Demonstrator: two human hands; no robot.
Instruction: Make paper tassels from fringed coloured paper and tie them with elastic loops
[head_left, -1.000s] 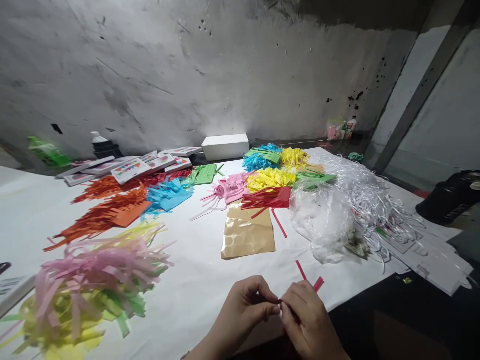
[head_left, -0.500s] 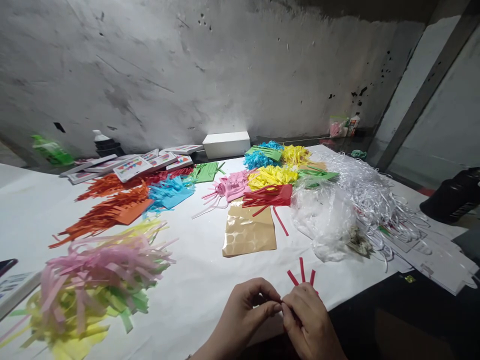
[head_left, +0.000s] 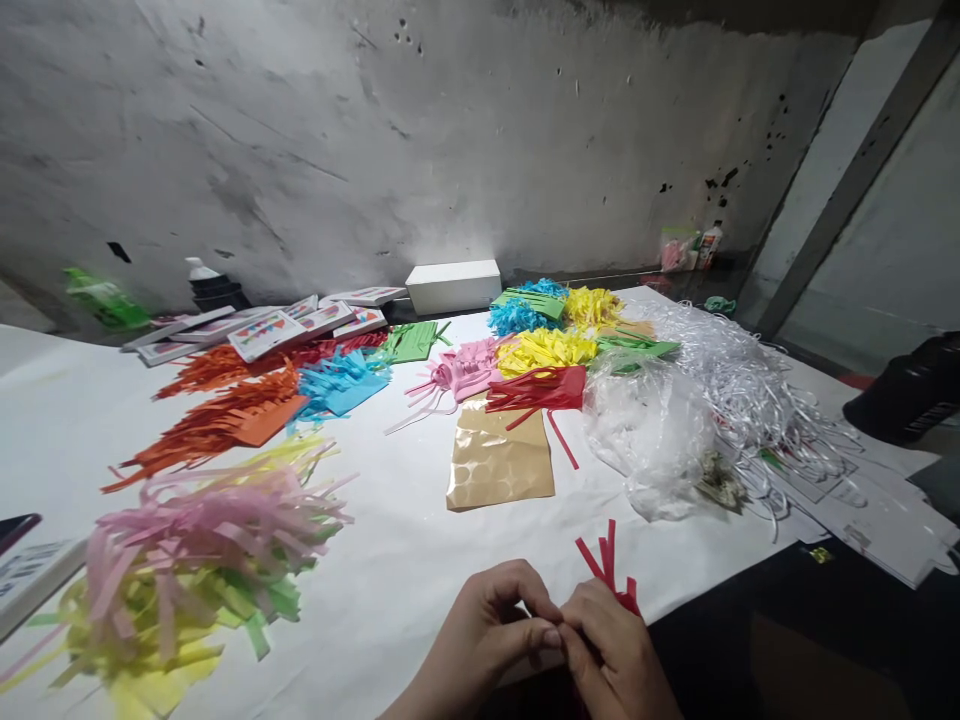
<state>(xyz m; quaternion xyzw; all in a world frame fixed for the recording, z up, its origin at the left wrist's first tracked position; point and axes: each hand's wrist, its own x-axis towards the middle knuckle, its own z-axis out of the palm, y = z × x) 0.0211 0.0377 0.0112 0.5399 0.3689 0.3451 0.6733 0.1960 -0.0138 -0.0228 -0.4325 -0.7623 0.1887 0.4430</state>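
Observation:
At the near edge of the table, my left hand (head_left: 501, 622) and my right hand (head_left: 609, 640) meet with their fingertips together. Red paper strips of a tassel (head_left: 607, 560) fan out beyond the knuckles of my right hand, which is closed around it. The thumb and forefinger of my left hand pinch at the same spot, where the tassel's middle is hidden between the fingers. Ahead of the hands lies a brown sheet of clear round stickers (head_left: 501, 460). Behind it is a bundle of red fringed paper (head_left: 544, 388), with a loose red strip (head_left: 562, 440) beside it.
Pink, yellow and green tassels (head_left: 202, 560) are heaped at left; orange fringed paper (head_left: 225, 410) and blue fringed paper (head_left: 345, 385) lie behind. A clear plastic bag (head_left: 652, 430) and tangled white string (head_left: 735, 370) spread at right. A white box (head_left: 454, 287) stands by the wall.
The red strips have shifted and bunched closer together, with more red showing beside my right hand. Both hands stay nearly in place, fingertips still meeting.

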